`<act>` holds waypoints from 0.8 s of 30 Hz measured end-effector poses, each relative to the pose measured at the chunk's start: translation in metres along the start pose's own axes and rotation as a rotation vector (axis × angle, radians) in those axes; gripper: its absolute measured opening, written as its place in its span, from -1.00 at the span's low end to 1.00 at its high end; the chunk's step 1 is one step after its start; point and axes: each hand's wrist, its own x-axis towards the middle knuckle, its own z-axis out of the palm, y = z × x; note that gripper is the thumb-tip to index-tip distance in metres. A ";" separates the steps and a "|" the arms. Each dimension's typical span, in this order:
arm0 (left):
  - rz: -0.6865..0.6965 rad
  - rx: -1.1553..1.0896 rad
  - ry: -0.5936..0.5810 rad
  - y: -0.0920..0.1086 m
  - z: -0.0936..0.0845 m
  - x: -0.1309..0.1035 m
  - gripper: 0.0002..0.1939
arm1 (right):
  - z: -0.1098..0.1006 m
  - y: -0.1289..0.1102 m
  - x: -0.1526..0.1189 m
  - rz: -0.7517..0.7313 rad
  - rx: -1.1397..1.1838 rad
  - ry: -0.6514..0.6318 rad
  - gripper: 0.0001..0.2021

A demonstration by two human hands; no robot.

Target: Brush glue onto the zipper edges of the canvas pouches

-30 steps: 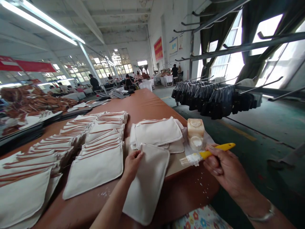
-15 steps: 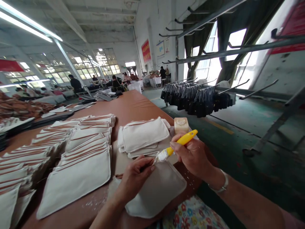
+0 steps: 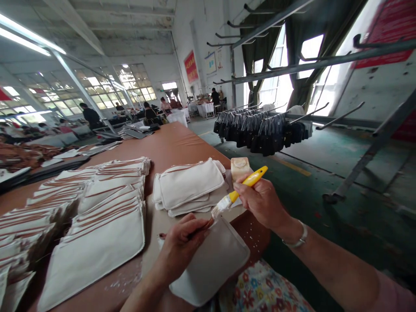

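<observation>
My right hand (image 3: 260, 200) is closed round the yellow handle of a brush (image 3: 249, 181), whose bristles are coated in white paste. The bristle tip is at the upper edge of a pale fabric panel (image 3: 212, 260), right beside my left fingertips. My left hand (image 3: 183, 240) pinches that panel's edge, where a strip of brown lining shows between finger and thumb. The panel hangs over the table's near edge, its left part hidden behind my left hand. Just beyond lies a small pile of similar pale panels (image 3: 191, 184). A squarish cream container (image 3: 239, 167) stands behind my right hand.
Long overlapping rows of pale panels (image 3: 100, 251) cover the left of the brown table (image 3: 175, 141). White specks dot the surface near its front edge. To the right stands a metal rack (image 3: 276, 71) hung with black items (image 3: 260, 136). Several people work in the background.
The brush tip has shifted slightly left and lower along the panel's edge, and more brown lining shows at my left fingers. The whole view has moved a little to the right.
</observation>
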 end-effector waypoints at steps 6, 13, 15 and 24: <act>0.044 0.083 0.004 -0.002 0.000 -0.003 -0.76 | -0.001 -0.002 -0.005 -0.007 0.066 -0.001 -0.82; 0.049 0.126 -0.016 0.003 -0.002 -0.006 -0.76 | -0.004 -0.008 -0.012 -0.014 -0.006 0.042 -0.81; 0.052 0.118 -0.024 0.003 -0.002 -0.006 -0.76 | -0.003 -0.007 -0.017 -0.010 0.012 -0.005 -0.81; 0.501 0.659 0.066 0.010 -0.003 -0.020 -0.80 | -0.017 -0.002 -0.016 -0.053 -0.004 0.099 -0.83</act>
